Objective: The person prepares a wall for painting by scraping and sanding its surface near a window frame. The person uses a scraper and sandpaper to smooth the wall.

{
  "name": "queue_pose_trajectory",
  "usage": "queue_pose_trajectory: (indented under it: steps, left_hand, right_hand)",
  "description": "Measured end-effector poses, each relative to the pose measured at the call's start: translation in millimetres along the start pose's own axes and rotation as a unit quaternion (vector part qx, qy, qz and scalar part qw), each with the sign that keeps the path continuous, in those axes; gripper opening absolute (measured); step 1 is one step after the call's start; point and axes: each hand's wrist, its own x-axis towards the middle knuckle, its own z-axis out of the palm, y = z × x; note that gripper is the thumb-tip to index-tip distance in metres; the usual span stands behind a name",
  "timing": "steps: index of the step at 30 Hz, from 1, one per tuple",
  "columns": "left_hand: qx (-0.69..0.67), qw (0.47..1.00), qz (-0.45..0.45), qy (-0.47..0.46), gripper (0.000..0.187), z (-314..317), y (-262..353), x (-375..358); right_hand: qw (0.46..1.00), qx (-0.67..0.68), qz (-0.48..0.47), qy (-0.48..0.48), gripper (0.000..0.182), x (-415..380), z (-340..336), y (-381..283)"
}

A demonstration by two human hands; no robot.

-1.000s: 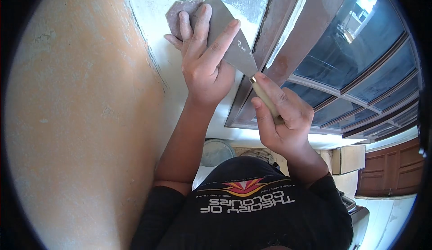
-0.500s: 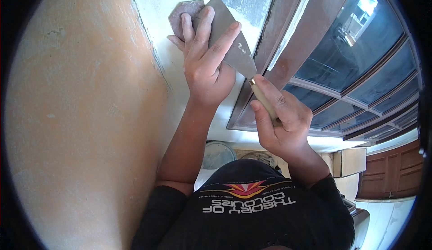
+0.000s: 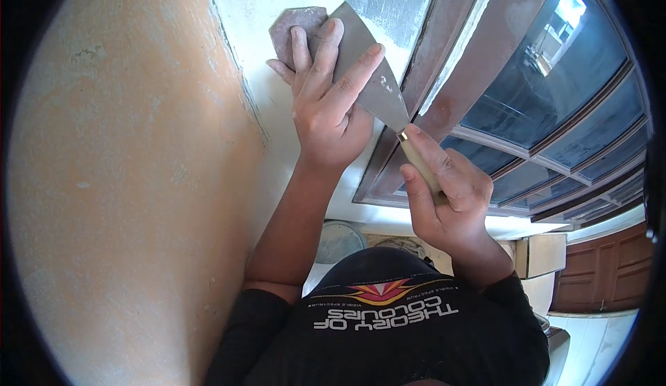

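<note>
I see the right hand [image 3: 447, 202] gripping the putty knife [image 3: 378, 87], with the left hand's [image 3: 329, 101] fingers pressing its blade flat on the white wall strip [image 3: 277, 87]. Uneven pressure could gouge the filler or skid into the window frame [image 3: 444, 60].

The left hand [image 3: 326, 108] covers much of the putty knife [image 3: 374, 84] blade

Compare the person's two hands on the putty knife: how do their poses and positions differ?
The left hand lies open, fingers spread flat on the putty knife blade; the right hand is curled shut around its handle. The left sits higher against the wall, the right lower. Both touch the same tool.
</note>
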Motion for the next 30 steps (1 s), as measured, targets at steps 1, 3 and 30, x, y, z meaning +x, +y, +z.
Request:
queue_pose_trajectory:
  steps: [1, 3, 30]
  left_hand:
    - [0.002, 1.000, -0.004, -0.002, 0.062, 0, 1, 0]
    - [-0.004, 1.000, -0.004, 0.007, 0.062, 1, -3, 0]
    - [-0.007, 1.000, 0.006, -0.001, 0.060, -3, 3, 5]
  right_hand:
    - [1.000, 0.000, -0.001, 0.000, 0.044, 1, 1, 0]
    - [1.000, -0.005, -0.002, -0.001, 0.044, 2, 3, 0]
    - [1.000, -0.010, 0.025, -0.013, 0.041, 6, -10, -18]
